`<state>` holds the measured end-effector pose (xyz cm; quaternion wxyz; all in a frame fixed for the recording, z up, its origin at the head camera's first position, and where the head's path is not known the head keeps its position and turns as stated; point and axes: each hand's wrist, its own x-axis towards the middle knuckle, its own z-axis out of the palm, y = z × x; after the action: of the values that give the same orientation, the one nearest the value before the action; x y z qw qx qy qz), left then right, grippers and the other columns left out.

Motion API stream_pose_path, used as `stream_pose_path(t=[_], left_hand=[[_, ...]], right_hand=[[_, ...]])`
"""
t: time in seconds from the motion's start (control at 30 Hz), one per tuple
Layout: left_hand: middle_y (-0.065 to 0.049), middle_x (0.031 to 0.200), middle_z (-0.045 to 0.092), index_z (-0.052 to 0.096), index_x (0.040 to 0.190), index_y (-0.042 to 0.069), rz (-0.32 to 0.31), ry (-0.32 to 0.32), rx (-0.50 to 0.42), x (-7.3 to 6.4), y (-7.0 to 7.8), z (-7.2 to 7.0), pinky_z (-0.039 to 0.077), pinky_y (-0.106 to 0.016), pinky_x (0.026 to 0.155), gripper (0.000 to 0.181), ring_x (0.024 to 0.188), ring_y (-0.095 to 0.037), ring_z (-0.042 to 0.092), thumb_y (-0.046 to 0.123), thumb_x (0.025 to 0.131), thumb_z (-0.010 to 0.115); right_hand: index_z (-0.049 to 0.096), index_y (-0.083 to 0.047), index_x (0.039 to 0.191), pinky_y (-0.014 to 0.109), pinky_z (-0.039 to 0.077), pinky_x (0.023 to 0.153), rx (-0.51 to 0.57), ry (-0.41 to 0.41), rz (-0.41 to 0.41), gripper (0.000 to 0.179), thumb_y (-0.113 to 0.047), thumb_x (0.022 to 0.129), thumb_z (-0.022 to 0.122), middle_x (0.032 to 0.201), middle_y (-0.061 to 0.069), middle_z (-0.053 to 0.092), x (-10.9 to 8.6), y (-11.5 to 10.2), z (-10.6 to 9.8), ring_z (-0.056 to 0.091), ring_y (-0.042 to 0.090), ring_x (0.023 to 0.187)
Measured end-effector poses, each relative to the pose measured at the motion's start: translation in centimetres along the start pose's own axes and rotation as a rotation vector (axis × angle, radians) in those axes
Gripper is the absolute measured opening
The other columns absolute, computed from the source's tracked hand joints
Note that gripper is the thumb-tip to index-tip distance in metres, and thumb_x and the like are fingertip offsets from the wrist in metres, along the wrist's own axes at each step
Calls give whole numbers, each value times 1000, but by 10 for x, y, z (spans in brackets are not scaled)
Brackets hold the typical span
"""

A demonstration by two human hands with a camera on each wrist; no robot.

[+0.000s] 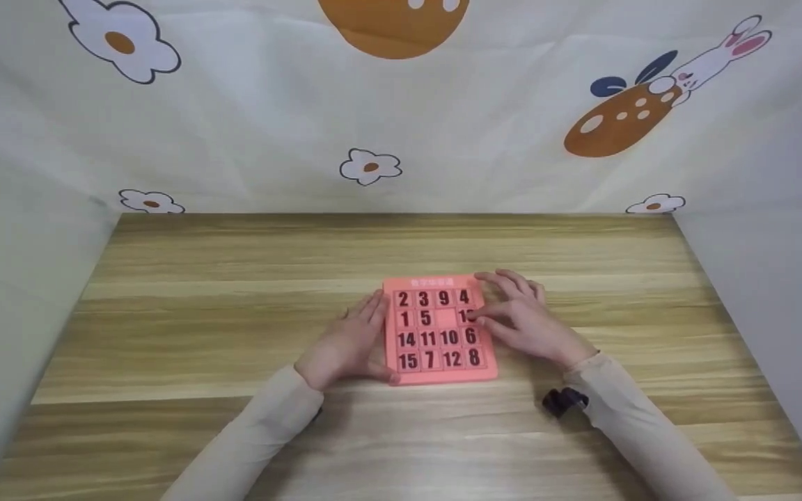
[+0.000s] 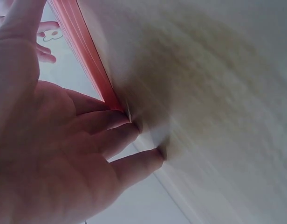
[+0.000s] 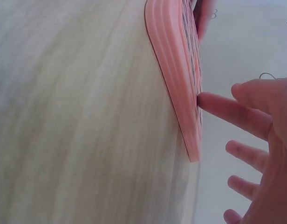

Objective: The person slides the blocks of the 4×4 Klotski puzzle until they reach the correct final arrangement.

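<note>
A pink puzzle tray (image 1: 441,378) lies flat on the wood-grain worktop (image 1: 234,271), between the two hands. Inside its raised rim sit numbered tiles in four rows: 2, 3, 9, 4 at the top; 1, 5, a bare cell (image 1: 446,318) and a partly covered tile (image 1: 464,316) beginning with 1; then 14, 11, 10, 6; and 15, 7, 12, 8 nearest the person. The left hand (image 1: 349,341) steadies the tray, its grip spread, with straight fingers along the left edge and the thumb at the near left corner. The right hand (image 1: 533,325) has a loose, spread grip; its index fingertip touches the partly covered tile, just right of the bare cell.
</note>
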<state>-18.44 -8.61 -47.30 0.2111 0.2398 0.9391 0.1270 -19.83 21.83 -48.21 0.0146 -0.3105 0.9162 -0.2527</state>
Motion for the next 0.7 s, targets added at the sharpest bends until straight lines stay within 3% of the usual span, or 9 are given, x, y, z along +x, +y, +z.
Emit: stream_pose_path(t=[0.23, 0.43, 0.57, 0.7], left_hand=[[-22, 158, 8, 11, 152, -6, 13, 23, -33, 1, 0, 0, 19, -56, 113, 128, 144, -37, 12, 54, 65, 83], [-23, 158, 9, 12, 152, -6, 15, 38, -63, 0, 0, 0, 16, -57, 113, 129, 143, -37, 13, 53, 63, 84], [-21, 158, 8, 11, 152, -4, 12, 32, -54, 0, 0, 1, 16, -56, 113, 130, 144, -35, 12, 55, 63, 83], [-21, 158, 10, 12, 152, -4, 13, 43, -34, 0, 0, 0, 18, -56, 113, 129, 144, -35, 13, 56, 62, 83]], right_hand=[[66, -12, 125, 61, 19, 104, -34, 26, -3, 34, -23, 93, 62, 148, 17, 38, 10, -1, 9, 28, 40, 134], [54, -11, 138, 60, 20, 105, -48, -48, -2, 48, -29, 95, 60, 152, 16, 32, 22, -7, 19, 25, 39, 137], [58, -9, 134, 61, 17, 106, -35, -58, -30, 45, -29, 94, 61, 153, 16, 30, 21, -10, 19, 22, 42, 137], [68, -10, 121, 62, 14, 107, -4, -44, -93, 33, -24, 91, 65, 152, 15, 33, 15, -13, 16, 23, 42, 137]])
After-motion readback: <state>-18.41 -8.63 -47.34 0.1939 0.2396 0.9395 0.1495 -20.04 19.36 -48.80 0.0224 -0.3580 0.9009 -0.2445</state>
